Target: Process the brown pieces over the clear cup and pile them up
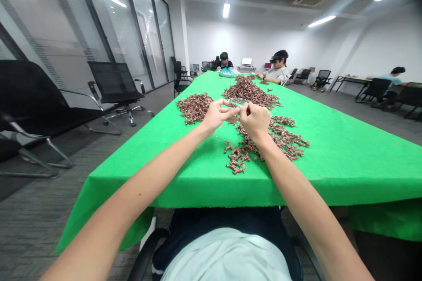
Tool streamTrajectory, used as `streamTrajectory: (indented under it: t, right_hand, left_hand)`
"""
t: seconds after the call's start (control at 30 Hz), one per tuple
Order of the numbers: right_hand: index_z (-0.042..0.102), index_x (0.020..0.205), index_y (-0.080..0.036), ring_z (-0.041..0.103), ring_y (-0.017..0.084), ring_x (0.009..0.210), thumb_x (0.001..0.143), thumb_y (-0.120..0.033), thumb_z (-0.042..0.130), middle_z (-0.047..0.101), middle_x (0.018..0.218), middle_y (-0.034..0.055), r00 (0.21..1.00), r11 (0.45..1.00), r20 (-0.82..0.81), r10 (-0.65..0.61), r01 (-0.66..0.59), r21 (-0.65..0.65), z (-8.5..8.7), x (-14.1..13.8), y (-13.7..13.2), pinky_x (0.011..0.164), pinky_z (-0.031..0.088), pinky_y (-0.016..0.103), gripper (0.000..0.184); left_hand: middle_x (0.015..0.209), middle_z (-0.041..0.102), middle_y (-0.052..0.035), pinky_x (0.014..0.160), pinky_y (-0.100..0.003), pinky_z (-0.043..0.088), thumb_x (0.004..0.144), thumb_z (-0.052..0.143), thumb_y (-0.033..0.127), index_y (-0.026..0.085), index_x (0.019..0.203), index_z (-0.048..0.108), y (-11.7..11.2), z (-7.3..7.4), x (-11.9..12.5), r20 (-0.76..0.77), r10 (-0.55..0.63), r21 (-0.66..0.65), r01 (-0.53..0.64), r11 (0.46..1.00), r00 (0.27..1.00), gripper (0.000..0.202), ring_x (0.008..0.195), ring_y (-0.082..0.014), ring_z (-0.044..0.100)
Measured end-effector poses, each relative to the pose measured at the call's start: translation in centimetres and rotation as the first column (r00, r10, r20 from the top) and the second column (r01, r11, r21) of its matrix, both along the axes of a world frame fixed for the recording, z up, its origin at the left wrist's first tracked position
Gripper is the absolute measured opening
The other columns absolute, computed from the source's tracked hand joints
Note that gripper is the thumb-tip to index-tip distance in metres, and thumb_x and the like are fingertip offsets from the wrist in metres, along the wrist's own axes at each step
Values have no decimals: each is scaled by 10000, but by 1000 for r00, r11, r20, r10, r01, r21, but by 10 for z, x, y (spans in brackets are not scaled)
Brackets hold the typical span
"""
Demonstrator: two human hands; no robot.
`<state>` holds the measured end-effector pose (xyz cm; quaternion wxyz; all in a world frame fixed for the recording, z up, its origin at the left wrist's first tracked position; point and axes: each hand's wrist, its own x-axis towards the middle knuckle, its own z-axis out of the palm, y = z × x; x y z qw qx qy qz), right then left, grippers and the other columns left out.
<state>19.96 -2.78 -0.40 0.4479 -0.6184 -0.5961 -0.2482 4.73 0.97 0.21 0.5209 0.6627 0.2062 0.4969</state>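
My left hand (217,116) and my right hand (255,119) meet above the table, fingertips pinched close together. A thin, pale, see-through loop (239,100) shows just beyond the fingertips, and both hands seem closed on it; its exact kind is too small to tell. Beneath and around my right hand lies a spread of small reddish-brown figures (288,140), shaped like little animals. Several loose figures (236,160) lie nearer the front edge. Left of my left hand is a separate heap of figures (194,107). Beyond both hands rises a larger pile (249,90).
A green cloth (346,145) covers the long table. Toward its far end are a blue bag (227,72) and two people, one at the right side (278,70). Black chairs (115,81) stand to the left. Another person sits at a desk far right.
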Motion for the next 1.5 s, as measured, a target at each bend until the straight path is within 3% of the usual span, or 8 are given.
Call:
streamTrajectory:
  t: [0.37,0.9,1.17,1.33,1.5]
  right_hand:
    - [656,780,-158,539,160,638,985,-342,417,695,785,96,998,1000,59,-20,21,-11,1,0,-2,588,187,290,365]
    - [628,754,-167,526,158,646,968,-321,414,673,762,78,996,999,92,2,-5,33,0,3,1,584,199,298,339]
    - [582,679,-188,482,152,600,962,-314,426,627,681,49,986,989,-121,114,-101,107,1,4,0,607,262,289,348]
    - [606,635,-189,457,143,543,956,-332,416,592,589,24,915,973,-340,217,-177,146,-1,8,7,587,294,284,399]
    - [618,618,-185,471,142,533,932,-329,436,580,566,17,873,960,-403,275,-231,156,-2,10,10,588,319,284,391]
  left_hand:
    - [787,765,-97,654,-300,589,650,909,422,109,867,640,0,2,-2,7,52,-6,-52,999,999,467,664,-196,746]
    - [765,750,-67,657,-288,568,637,913,371,111,890,670,2,6,-6,-28,17,-31,-17,999,999,437,652,-171,724]
    - [920,772,-102,704,-308,576,677,894,373,131,1013,675,3,5,-6,0,-3,1,3,1000,1000,468,807,-215,754]
    - [981,775,-122,766,-348,580,681,891,360,141,992,666,3,4,-6,-4,4,41,-4,999,1000,443,927,-250,751]
    - [999,778,-115,847,-391,576,677,888,299,142,956,686,7,1,-6,-5,-40,84,40,996,999,378,989,-248,736]
